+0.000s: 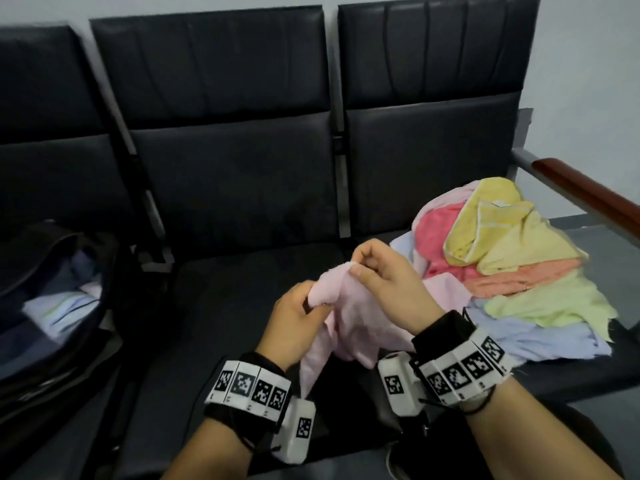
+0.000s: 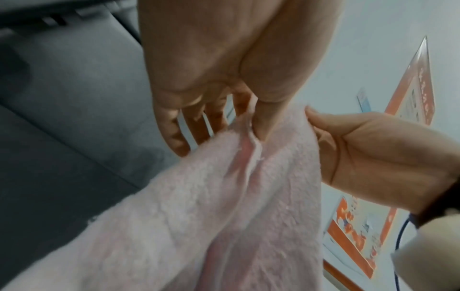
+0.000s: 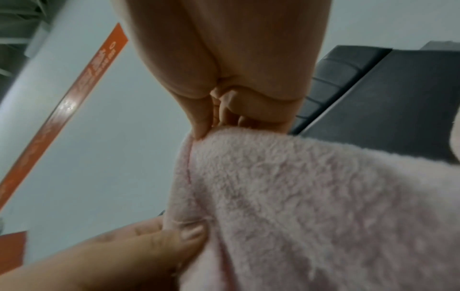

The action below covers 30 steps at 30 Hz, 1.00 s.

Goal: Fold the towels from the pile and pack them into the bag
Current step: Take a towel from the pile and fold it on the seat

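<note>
- right hand [image 1: 384, 282] pinches top edge of pink towel [image 1: 349, 327], thumb and forefinger clamped on the hem
- left hand [image 1: 294, 327] grips same towel lower down, thumb on the fabric
- towel held up over the middle bench [image 1: 221, 306] seat, rest of it hanging down between the wrists
- pile [image 1: 512, 271] of yellow, coral, green, blue towels on right seat, near armrest [image 1: 585, 188]
- bag [image 1: 59, 306] open on left seat, folded cloth inside
</note>
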### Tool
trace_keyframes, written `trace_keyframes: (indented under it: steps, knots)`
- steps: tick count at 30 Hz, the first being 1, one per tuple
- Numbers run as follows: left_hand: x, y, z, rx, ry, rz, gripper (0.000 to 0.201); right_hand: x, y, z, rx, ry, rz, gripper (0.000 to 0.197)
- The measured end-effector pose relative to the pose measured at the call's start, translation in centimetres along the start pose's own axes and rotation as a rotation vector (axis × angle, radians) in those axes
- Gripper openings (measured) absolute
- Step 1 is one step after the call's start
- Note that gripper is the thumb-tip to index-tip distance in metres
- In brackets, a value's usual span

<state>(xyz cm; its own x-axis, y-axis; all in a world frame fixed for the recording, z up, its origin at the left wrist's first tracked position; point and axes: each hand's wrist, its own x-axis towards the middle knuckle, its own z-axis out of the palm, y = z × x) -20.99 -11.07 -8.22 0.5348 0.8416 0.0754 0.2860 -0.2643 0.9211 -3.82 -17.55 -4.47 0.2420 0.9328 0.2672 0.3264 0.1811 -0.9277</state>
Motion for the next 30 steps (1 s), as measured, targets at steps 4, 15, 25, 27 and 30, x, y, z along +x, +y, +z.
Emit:
trace_keyframes:
  steps: [4,15,25,27,30]
  knots:
    - [-2.7,-1.4,-5.2,0.027,0.050,-0.035,0.015,-0.4,-1.3,3.8,-0.032,0.002,-0.009,0.013]
    - [-7.3,-1.0,-13.1,0.077,0.069,0.132,0.026,-2.7,-2.8,10.8,-0.220,-0.246,-0.004,0.034]
    - [-8.8,-1.2,-14.3,0.100,0.017,0.182,0.009,-2.3,-4.5,12.8,-0.222,-0.276,-0.060,0.006]
    - [-8.9,-2.1,-14.5,0.108,-0.053,0.107,0.003,-2.0,-4.5,12.3,-0.173,-0.199,-0.070,0.009]
    - [-9.1,-3.7,-14.2,0.189,-0.124,0.044,0.017,-1.8,-4.7,11.8,-0.139,-0.141,-0.070,0.010]
